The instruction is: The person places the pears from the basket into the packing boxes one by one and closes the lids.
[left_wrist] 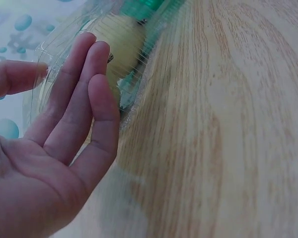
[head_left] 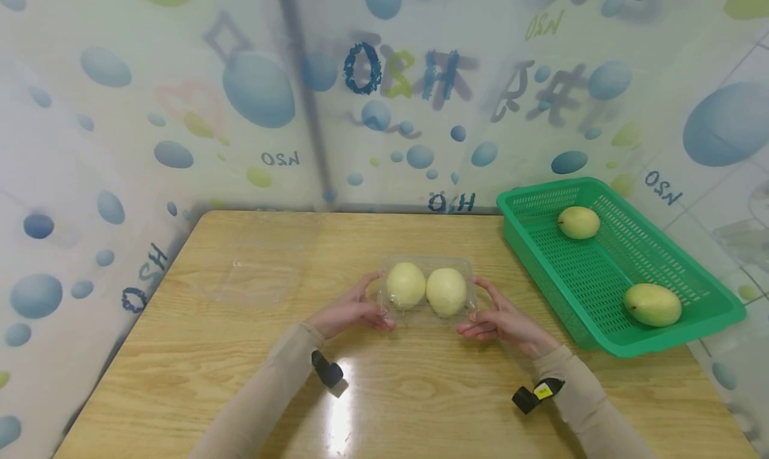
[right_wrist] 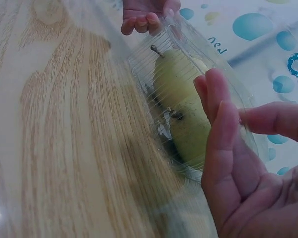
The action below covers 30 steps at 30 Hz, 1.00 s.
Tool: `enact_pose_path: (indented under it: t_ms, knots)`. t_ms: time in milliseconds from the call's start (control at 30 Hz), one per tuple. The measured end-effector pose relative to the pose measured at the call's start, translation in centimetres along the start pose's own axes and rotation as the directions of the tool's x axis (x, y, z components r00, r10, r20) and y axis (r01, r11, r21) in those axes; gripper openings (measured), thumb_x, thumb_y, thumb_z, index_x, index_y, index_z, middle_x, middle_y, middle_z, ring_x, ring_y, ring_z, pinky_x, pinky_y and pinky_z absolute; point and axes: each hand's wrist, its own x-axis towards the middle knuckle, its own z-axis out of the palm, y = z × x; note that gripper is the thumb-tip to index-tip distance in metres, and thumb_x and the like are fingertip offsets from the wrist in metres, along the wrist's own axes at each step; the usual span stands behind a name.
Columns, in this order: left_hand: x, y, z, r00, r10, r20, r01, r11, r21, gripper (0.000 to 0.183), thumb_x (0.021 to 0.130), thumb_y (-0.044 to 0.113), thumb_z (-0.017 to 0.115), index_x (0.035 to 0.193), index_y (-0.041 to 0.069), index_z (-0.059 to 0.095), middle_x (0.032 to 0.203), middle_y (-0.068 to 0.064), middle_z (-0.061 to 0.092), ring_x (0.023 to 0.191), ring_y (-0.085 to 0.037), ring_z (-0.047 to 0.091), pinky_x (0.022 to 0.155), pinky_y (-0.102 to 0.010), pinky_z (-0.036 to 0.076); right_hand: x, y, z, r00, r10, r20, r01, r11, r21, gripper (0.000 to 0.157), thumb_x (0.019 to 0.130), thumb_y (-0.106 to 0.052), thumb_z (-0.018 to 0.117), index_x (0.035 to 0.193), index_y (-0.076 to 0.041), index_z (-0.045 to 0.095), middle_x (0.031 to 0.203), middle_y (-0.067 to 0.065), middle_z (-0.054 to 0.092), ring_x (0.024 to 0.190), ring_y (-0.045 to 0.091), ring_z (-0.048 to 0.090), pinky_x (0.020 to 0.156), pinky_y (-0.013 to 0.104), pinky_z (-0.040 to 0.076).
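Altogether four pears (head_left: 406, 285), two boxed.

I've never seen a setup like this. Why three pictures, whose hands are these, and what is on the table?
No machine here: a person works with bare hands and wears three cameras. The wide picture comes from the head and looks down at a wooden table. The other two come from small cameras strapped to each wrist, so each shows its own hand up close.

In the middle sits a clear plastic box with two pale yellow-green pears side by side inside. The left hand and the right hand touch its two ends, with the fingers fairly straight against the plastic. To the right stands a green basket with two more loose pears. Another clear plastic piece, possibly a lid, lies to the left.
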Motion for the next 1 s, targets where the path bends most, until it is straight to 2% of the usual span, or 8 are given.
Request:
enact_pose_path:
  t_ms: [200,400,667,1000]
  knots:
    - [0.03,0.08,0.06,1.000,-0.022,-0.001,0.022,1.000,-0.019,0.084,0.090,-0.002,0.054,0.153,0.012,0.000,0.097,-0.028,0.067,0.091,-0.038,0.067,0.089,-0.047,0.053,0.12,0.05,-0.13,1.000,-0.011,0.027,0.010,1.000,0.014,0.086,0.095,-0.001,0.049,0.151,-0.013,-0.015,0.096,0.018,0.071,0.087,0.022,0.070,0.075,0.033,0.058]
    - [0.00,0.18,0.10,1.000,-0.017,0.003,0.017,0.999,-0.028,0.083,0.090,-0.003,0.054,0.153,0.013,0.002,0.095,-0.028,0.067,0.088,-0.035,0.069,0.088,-0.048,0.054,0.25,0.11,-0.24,0.999,-0.017,0.043,0.016,1.000,0.022,0.087,0.095,-0.001,0.049,0.151,-0.013,-0.017,0.095,0.018,0.071,0.086,0.022,0.070,0.075,0.033,0.058]
    - [0.08,0.25,0.07,1.000,-0.014,-0.005,0.014,1.000,-0.023,0.084,0.090,-0.005,0.054,0.153,0.012,0.002,0.091,-0.026,0.068,0.083,-0.032,0.070,0.084,-0.048,0.055,0.14,-0.04,-0.12,0.999,-0.021,0.035,0.021,1.000,0.017,0.089,0.095,-0.002,0.050,0.151,-0.013,-0.018,0.095,0.020,0.070,0.088,0.022,0.070,0.078,0.035,0.058]
    - [0.27,0.12,0.14,0.999,-0.007,-0.049,0.008,1.000,0.016,0.086,0.089,-0.002,0.057,0.154,0.010,0.002,0.090,-0.023,0.069,0.079,-0.028,0.070,0.081,-0.044,0.057,0.07,0.01,0.03,0.999,-0.044,0.011,0.044,0.999,-0.006,0.088,0.095,-0.001,0.051,0.152,-0.011,-0.016,0.097,0.023,0.069,0.087,0.024,0.070,0.081,0.038,0.057]
